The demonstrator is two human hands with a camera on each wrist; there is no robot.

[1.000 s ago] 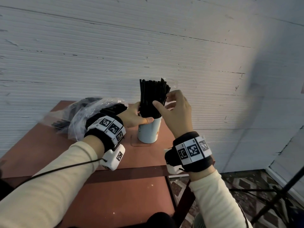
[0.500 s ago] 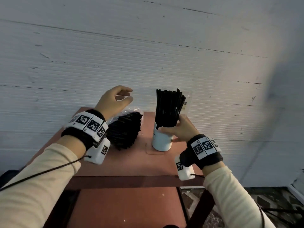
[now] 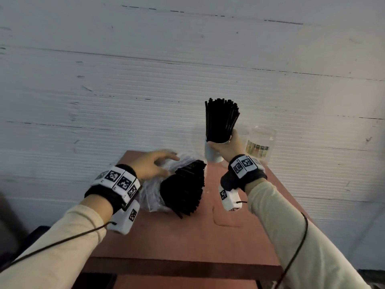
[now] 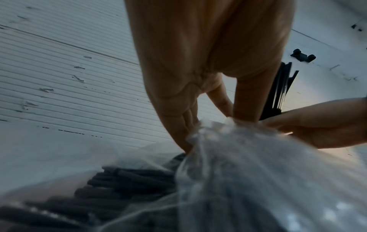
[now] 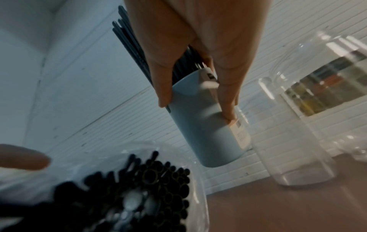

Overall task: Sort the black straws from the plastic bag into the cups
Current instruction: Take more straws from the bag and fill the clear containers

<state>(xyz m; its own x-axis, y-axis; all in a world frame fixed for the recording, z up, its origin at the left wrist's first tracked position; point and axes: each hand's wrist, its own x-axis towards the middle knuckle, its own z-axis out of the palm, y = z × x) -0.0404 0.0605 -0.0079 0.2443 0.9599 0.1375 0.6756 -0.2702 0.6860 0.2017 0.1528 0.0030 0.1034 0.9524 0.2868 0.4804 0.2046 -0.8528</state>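
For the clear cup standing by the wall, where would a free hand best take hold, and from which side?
Judging by its pose, wrap the grip around the mid wall of the clear cup from the front, table-edge side. It stands upright, the wall is close behind it, and the right hand with the white cup crowds its left.

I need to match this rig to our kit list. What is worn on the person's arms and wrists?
Both arms wear cream long sleeves. Each wrist has a black band with white square-code tags, a white camera box hanging under it, and a thin dark cable trailing back along the sleeve.

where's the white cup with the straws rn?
Head view: the white cup is gripped by the right hand at the table's far right, between the plastic bag and clear cups.
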